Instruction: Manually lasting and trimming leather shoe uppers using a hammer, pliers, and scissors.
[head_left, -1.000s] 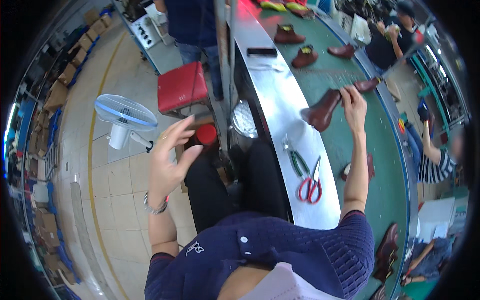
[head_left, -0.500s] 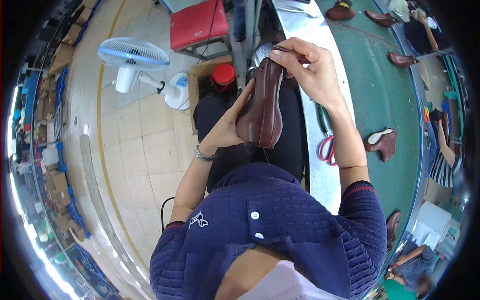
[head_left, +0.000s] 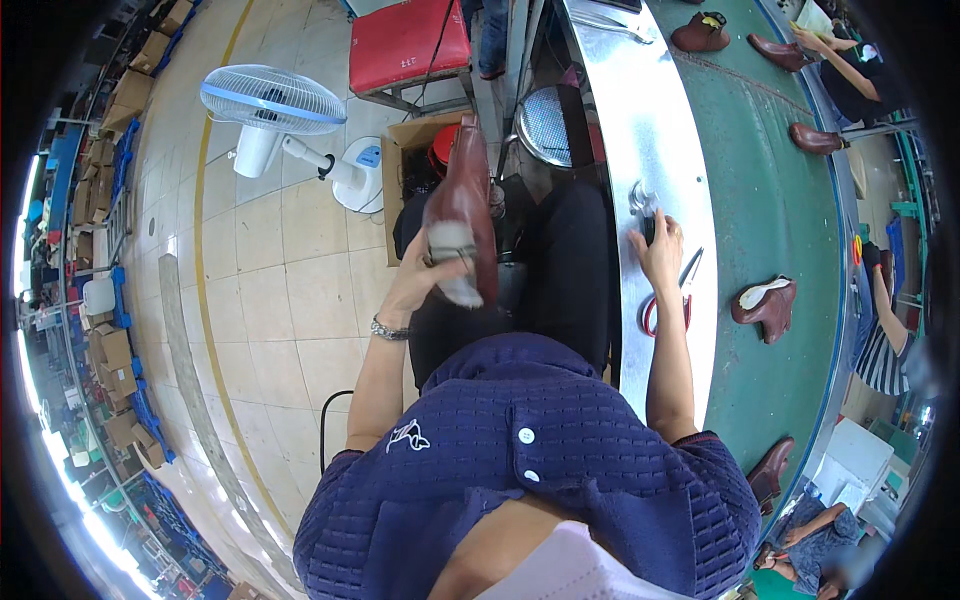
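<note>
My left hand (head_left: 408,285) is closed around a brown leather boot (head_left: 468,185), held over my lap and blurred by motion. The boot's narrow end points away from me, and a pale whitish part shows beside my fingers. On the metal bench to the right, my right hand (head_left: 661,255) has its thumb and fingers closed about a small tool with a dark handle (head_left: 649,229) and a shiny end; its exact kind is unclear. Red-handled scissors (head_left: 650,315) lie beside that wrist, partly under the forearm.
A green conveyor belt (head_left: 740,200) beyond the bench (head_left: 650,110) carries several brown boots (head_left: 770,308). A white fan (head_left: 272,105), a red stool (head_left: 410,45) and a cardboard box (head_left: 420,130) stand on the left. Other people work across the belt.
My right hand has left the boot and come down onto the bench at the dark-handled tool. The boot has turned and shifted left in my left hand. A round perforated metal surface is now uncovered.
</note>
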